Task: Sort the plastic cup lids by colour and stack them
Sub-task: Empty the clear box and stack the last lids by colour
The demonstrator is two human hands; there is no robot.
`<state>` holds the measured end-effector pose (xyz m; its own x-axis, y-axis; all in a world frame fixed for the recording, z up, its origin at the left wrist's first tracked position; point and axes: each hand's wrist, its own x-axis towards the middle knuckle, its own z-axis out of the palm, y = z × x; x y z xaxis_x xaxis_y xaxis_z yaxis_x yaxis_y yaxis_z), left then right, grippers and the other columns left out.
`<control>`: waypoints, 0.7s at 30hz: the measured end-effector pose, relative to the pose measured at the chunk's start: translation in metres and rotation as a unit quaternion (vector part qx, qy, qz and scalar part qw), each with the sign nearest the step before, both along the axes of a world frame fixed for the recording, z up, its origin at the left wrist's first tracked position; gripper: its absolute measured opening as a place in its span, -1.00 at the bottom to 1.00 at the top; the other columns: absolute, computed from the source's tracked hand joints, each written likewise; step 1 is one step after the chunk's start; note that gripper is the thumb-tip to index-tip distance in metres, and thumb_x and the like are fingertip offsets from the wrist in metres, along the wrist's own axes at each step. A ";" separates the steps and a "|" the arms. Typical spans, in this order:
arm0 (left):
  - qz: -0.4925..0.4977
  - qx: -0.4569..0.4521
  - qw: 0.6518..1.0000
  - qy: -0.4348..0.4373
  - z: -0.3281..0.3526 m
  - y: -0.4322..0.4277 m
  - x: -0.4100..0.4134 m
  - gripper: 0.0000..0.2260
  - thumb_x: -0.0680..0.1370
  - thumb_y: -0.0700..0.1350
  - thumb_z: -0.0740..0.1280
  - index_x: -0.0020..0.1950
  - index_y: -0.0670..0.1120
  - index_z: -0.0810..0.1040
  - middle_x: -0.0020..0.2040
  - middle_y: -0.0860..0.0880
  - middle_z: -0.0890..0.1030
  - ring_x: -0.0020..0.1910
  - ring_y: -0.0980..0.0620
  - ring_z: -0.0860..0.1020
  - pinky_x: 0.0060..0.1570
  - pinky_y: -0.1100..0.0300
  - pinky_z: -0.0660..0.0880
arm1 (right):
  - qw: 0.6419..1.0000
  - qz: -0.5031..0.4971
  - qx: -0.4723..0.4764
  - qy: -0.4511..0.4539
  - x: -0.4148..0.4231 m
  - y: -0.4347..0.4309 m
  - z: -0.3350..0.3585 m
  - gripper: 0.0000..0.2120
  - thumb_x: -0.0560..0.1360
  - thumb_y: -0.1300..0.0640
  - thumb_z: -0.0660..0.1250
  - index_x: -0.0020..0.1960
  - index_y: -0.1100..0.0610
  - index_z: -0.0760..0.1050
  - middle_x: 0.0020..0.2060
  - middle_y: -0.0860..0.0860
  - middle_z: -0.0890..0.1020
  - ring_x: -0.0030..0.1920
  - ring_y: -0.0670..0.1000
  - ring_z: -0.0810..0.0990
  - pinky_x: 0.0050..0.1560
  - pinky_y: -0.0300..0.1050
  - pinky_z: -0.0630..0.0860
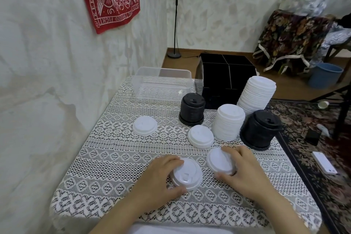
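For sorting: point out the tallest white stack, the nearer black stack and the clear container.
tallest white stack [255, 97]: head view, its side.
nearer black stack [260, 132]: head view, its side.
clear container [163, 89]: head view, front wall.

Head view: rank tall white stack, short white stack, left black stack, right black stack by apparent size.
1. tall white stack and right black stack: about alike; the black one is nearer and the white one's base is partly hidden, so unranked.
2. short white stack.
3. left black stack, though it sits farther back.

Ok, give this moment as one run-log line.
left hand: grips left white lid | right hand: grips right white lid | white stacks: two | black stacks: two | loose white lids: two
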<state>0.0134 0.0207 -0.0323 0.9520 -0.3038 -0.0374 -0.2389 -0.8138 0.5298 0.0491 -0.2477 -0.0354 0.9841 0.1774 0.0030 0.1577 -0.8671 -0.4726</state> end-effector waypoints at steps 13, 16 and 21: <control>0.001 -0.002 1.000 0.004 -0.002 0.001 0.000 -0.31 0.45 0.28 0.36 0.50 0.19 0.16 0.39 0.35 0.14 0.32 0.37 0.04 0.37 0.31 -0.08 | 0.994 0.094 0.041 0.038 -0.002 -0.011 -0.005 -0.20 0.32 -0.22 0.44 0.41 -0.35 0.05 0.42 -0.36 0.08 0.46 -0.22 0.00 0.51 -0.04 -0.09; 0.004 -0.008 1.000 0.007 -0.002 0.001 -0.001 -0.29 0.44 0.28 0.36 0.50 0.20 0.14 0.44 0.32 0.14 0.34 0.35 0.04 0.39 0.28 -0.06 | 0.991 0.107 0.059 0.057 -0.003 -0.011 -0.003 -0.23 0.37 0.02 0.44 0.41 -0.36 0.09 0.40 -0.41 0.11 0.48 -0.24 0.02 0.53 -0.04 -0.15; 0.008 -0.027 0.999 0.017 -0.003 0.002 0.000 -0.24 0.40 0.30 0.40 0.49 0.23 0.11 0.44 0.32 0.15 0.35 0.34 0.07 0.41 0.23 0.00 | 0.987 0.063 0.145 0.038 -0.008 0.000 0.002 -0.34 0.34 0.03 0.56 0.35 -0.23 0.36 0.28 -0.44 0.27 0.30 -0.43 0.23 0.42 -0.25 0.19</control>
